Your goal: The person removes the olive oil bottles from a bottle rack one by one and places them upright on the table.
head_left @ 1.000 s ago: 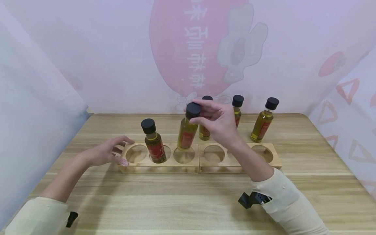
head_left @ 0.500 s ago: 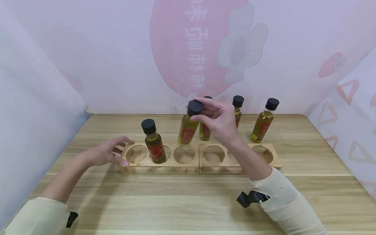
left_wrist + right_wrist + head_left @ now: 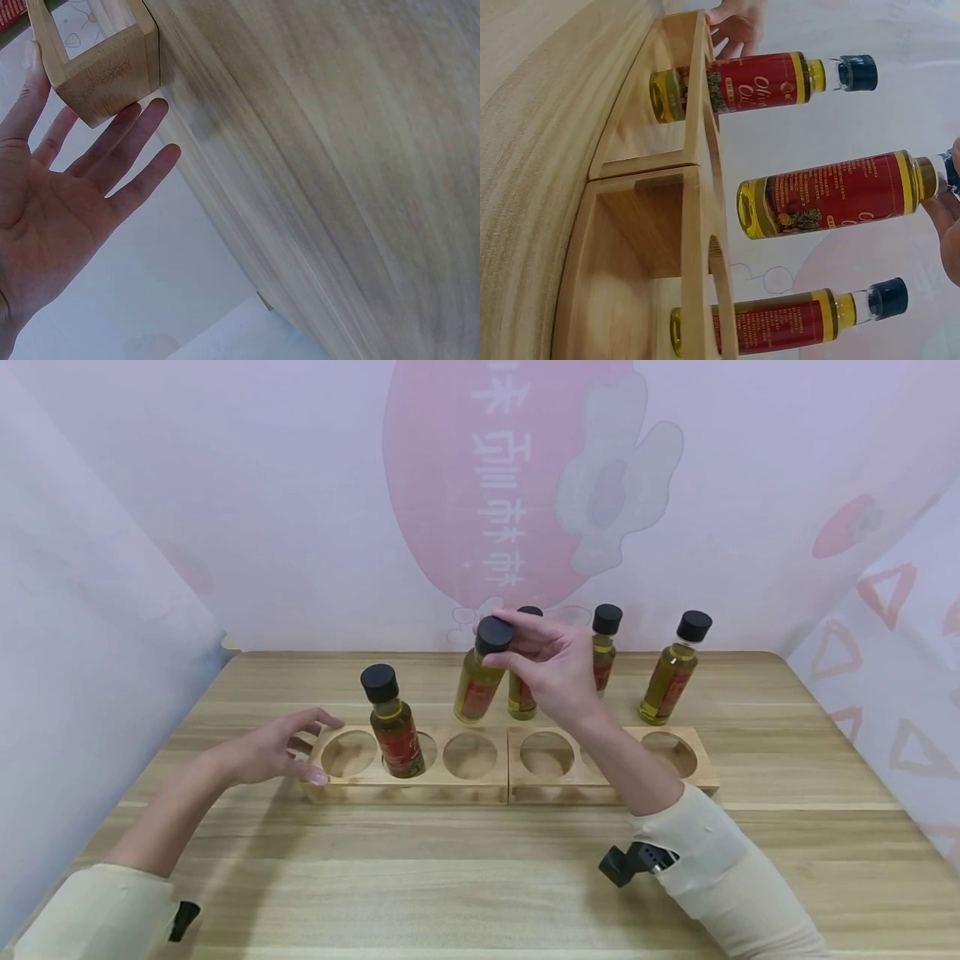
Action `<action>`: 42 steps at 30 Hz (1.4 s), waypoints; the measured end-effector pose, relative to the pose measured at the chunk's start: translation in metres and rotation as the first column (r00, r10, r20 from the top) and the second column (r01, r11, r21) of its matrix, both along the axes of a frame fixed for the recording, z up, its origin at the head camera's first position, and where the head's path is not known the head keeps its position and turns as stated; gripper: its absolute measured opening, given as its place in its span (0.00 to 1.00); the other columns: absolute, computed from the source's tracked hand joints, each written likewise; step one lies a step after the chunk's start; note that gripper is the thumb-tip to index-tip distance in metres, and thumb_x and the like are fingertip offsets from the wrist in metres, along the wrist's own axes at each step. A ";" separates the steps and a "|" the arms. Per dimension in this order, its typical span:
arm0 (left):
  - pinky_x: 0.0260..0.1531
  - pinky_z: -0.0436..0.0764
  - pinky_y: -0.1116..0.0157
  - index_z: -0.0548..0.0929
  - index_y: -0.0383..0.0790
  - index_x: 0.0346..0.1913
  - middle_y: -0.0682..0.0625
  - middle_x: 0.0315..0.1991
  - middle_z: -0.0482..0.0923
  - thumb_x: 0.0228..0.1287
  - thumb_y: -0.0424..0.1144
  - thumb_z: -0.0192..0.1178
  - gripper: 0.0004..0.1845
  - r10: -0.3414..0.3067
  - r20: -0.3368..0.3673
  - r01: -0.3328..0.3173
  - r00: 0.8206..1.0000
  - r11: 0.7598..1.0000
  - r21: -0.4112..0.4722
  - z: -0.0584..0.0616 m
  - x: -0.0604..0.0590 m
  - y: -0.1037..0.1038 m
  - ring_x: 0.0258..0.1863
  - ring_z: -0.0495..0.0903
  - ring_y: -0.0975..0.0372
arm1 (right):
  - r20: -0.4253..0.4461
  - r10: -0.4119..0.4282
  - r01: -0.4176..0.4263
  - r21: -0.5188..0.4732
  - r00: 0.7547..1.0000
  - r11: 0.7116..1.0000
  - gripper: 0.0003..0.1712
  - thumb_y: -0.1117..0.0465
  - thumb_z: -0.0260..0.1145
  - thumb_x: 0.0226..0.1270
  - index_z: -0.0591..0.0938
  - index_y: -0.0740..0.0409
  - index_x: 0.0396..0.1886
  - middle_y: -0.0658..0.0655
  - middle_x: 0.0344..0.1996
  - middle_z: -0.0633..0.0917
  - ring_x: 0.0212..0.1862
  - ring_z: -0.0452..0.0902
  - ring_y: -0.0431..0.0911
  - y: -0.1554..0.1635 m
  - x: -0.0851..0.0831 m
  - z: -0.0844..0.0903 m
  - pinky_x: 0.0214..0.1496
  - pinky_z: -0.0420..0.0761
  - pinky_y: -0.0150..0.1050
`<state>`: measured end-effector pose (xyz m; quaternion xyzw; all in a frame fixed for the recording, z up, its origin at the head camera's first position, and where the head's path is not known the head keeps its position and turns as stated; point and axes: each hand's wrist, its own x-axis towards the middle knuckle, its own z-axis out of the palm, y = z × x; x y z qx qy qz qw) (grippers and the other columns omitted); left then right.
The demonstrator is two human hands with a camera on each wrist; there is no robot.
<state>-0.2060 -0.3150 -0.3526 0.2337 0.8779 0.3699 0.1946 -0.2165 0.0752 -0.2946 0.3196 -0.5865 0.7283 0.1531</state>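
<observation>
My right hand (image 3: 558, 672) pinches an olive oil bottle (image 3: 477, 693) by its black cap. In the head view the bottle's base lies just past the back edge of the left wooden rack (image 3: 442, 782), beyond its right-hand hole. The right wrist view shows the whole red label of the held bottle (image 3: 840, 195), apart from the wood. A similar bottle (image 3: 397, 739) stands in the left rack's middle hole. At that rack's left end, my left hand (image 3: 270, 747) touches the wood, thumb at the front corner and index finger at the back, the other fingers loosely extended (image 3: 112, 150).
A second wooden rack (image 3: 566, 782) adjoins the first on the right, partly hidden by my right forearm. Behind the racks stand three more oil bottles, one partly behind my hand (image 3: 522, 697), one in the middle (image 3: 602, 672) and one at the right (image 3: 667, 681).
The held bottle has shifted up and back in the head view, its base leaving the right-hand hole's outline. My left hand, the racks and the other bottles stay put.
</observation>
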 end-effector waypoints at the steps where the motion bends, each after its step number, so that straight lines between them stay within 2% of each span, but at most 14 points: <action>1: 0.52 0.83 0.39 0.68 0.30 0.68 0.23 0.65 0.67 0.59 0.33 0.76 0.38 -0.002 -0.001 0.002 1.000 1.000 0.002 0.000 0.000 0.000 0.60 0.74 0.27 | 0.001 0.000 0.000 -0.002 1.000 1.000 0.27 0.89 0.69 0.52 0.78 0.84 0.56 0.81 0.46 0.84 0.45 0.90 0.41 -0.001 -0.001 -0.001 0.53 0.88 0.43; 9: 0.53 0.82 0.37 0.67 0.29 0.68 0.24 0.65 0.67 0.58 0.33 0.76 0.38 -0.002 0.000 0.002 1.000 1.000 0.004 0.000 0.000 0.000 0.60 0.73 0.27 | 0.036 0.007 -0.008 0.015 0.999 1.000 0.28 0.88 0.70 0.53 0.79 0.82 0.57 0.80 0.47 0.83 0.46 0.89 0.39 -0.007 -0.006 -0.010 0.54 0.88 0.41; 20: 0.53 0.82 0.37 0.67 0.29 0.68 0.23 0.65 0.68 0.58 0.33 0.77 0.39 -0.001 -0.007 0.001 1.000 1.000 -0.004 0.000 0.000 0.000 0.60 0.74 0.27 | 0.058 -0.047 0.045 0.041 0.997 0.998 0.26 0.86 0.72 0.53 0.80 0.82 0.55 0.78 0.48 0.84 0.42 0.89 0.35 -0.013 -0.012 -0.022 0.51 0.88 0.41; 38: 0.55 0.81 0.37 0.68 0.29 0.68 0.23 0.63 0.69 0.59 0.36 0.77 0.38 0.003 0.004 -0.003 1.000 1.000 0.001 0.002 0.001 -0.001 0.59 0.74 0.28 | 0.080 -0.058 0.055 0.038 0.995 0.998 0.26 0.85 0.74 0.53 0.83 0.77 0.54 0.74 0.48 0.86 0.44 0.90 0.41 -0.020 -0.025 -0.033 0.51 0.88 0.42; 42: 0.55 0.81 0.37 0.68 0.29 0.67 0.23 0.63 0.69 0.59 0.36 0.77 0.38 0.001 0.001 -0.001 1.000 1.000 -0.003 0.001 0.001 -0.001 0.60 0.74 0.28 | 0.084 -0.061 0.058 0.039 0.995 0.998 0.26 0.85 0.74 0.53 0.82 0.78 0.55 0.75 0.47 0.86 0.43 0.90 0.39 -0.022 -0.025 -0.034 0.51 0.89 0.43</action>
